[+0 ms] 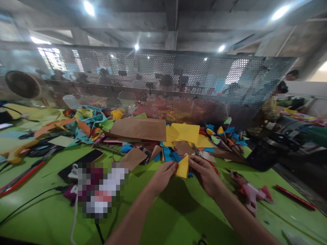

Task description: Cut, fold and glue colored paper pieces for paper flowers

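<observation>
Between my two hands, just above the green table [163,217], is a small folded piece of yellow paper [182,168]. My left hand [165,175] pinches its left edge. At the right edge, the fingers of my right hand [204,172] are closed on the same paper. Beyond my hands lie blue paper scraps [170,154], a brown paper piece [134,159] and a stack of yellow sheets [185,132]. Scissors, partly hidden, rest behind my right hand.
On the right lie a pink glue gun [249,190] and a red pen [295,197]. A phone [81,163] and a power strip with cables are on the left. A perforated metal screen [143,81] stands behind the paper piles. A person [268,109] sits at the far right.
</observation>
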Available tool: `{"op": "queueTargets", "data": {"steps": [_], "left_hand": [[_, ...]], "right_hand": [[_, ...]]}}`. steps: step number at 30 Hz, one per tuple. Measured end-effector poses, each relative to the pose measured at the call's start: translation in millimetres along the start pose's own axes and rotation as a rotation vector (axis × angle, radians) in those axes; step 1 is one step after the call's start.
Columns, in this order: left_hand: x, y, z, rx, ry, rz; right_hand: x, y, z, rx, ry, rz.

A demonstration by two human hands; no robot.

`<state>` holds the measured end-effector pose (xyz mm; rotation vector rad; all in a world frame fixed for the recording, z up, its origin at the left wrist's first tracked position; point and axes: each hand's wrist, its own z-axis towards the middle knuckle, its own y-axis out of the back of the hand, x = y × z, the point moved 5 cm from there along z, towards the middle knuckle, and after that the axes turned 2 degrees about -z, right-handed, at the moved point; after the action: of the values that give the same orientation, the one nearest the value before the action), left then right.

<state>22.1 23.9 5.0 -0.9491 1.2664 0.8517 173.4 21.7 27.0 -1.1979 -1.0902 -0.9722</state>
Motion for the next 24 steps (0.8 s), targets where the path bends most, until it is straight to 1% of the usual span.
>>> {"op": "queueTargets", "data": {"steps": [3,6,9,11,14,17,19,24], "left_hand": [[-0.8,-1.7,-1.9,0.008,0.013,-0.019],[0.3,-0.9,-0.3,-0.001,-0.002,-0.01],[1.7,4.9,3.7,-0.095,-0.068,0.029],[1.8,9.2,5.6,-0.171,-0.128,0.078],[-1.0,10.9,5.6,-0.22,-0.219,0.198],[-6.0,9.3,3.2,-0.226,-0.27,0.359],[-7.8,8.3,1.6,-0.223,-0.274,0.42],[-3.4,6.4,1.4,-0.183,-0.206,0.462]], "right_hand": [[0.2,-1.1,-0.5,-0.012,0.006,0.005],[1.9,0.4,-0.5,-0.046,0.013,-0.015],[2.9,0.4,-0.6,-0.058,0.017,-0.081],[2.0,-2.5,-0.8,-0.022,0.027,-0.161],[-1.7,-5.2,-0.4,0.008,0.054,-0.289],[-4.7,-2.8,1.4,-0.026,0.101,-0.377],[-4.8,-1.2,2.6,-0.039,0.135,-0.397],[-1.0,1.3,3.5,-0.093,0.192,-0.398]]}}
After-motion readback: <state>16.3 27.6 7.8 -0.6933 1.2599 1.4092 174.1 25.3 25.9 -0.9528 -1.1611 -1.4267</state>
